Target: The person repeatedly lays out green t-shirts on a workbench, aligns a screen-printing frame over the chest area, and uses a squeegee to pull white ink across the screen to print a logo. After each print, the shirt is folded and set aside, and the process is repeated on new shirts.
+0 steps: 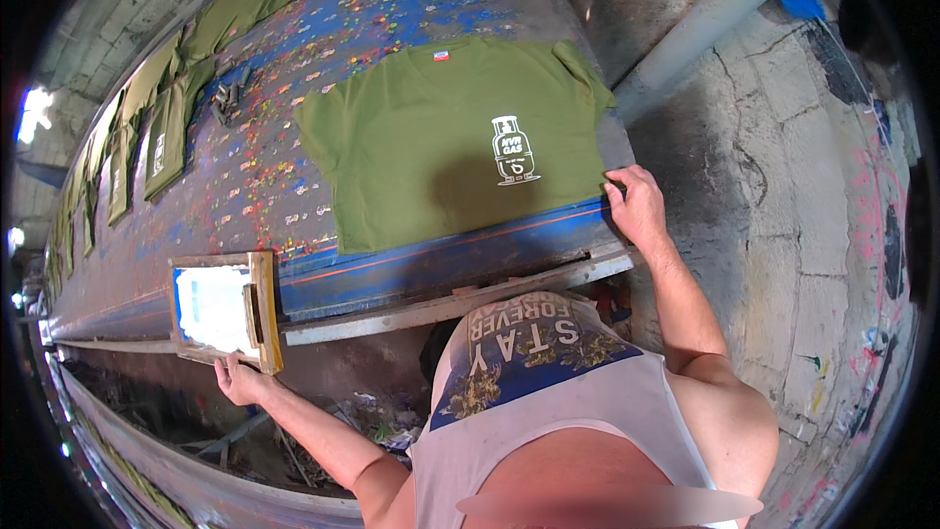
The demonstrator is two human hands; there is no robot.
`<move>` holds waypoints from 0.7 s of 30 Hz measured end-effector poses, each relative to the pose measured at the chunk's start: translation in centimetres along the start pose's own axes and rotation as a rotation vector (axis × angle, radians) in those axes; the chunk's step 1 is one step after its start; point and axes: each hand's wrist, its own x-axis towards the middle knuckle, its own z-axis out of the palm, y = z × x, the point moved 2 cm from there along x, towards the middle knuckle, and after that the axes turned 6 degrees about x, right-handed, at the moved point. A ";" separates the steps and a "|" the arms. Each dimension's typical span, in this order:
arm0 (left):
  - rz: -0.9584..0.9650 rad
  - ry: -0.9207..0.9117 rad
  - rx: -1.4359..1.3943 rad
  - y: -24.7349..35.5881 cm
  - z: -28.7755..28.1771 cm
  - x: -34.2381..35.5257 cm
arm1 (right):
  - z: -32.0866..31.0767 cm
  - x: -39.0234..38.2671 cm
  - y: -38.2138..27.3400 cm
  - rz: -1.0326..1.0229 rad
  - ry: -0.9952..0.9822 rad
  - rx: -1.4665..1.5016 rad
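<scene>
An olive green T-shirt (401, 147) lies spread on the long table, its collar toward the far side. A white gas-cylinder print (512, 152) shows on its right part. At the shirt's lower right corner, my right hand (640, 206) is closed with thumb and fingers on the hem. My left hand (241, 382) grips the near edge of a wooden screen-printing frame (266, 269), which rests at the table's front edge left of the shirt. White ink (211, 304) covers its mesh, and a squeegee (252, 315) with a wooden handle lies along its right side.
The table (362, 15) is speckled with coloured paint. More green shirts (171, 137) lie along its far and left sides, near some small dark pieces (231, 96). A metal rail (392, 321) edges the front. A pale pipe (715, 24) and stained concrete floor (774, 206) are at right.
</scene>
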 end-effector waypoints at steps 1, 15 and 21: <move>-0.006 -0.013 -0.007 -0.1 0.3 0.2 | -0.2 0.1 0.9 0.067 -0.011 -0.023; 0.114 -0.204 0.047 0.1 1.1 0.8 | 2.1 1.1 2.3 0.337 -0.098 -0.003; 1.089 -0.147 0.284 7.6 3.2 -10.9 | 2.3 1.3 2.4 0.330 -0.146 -0.059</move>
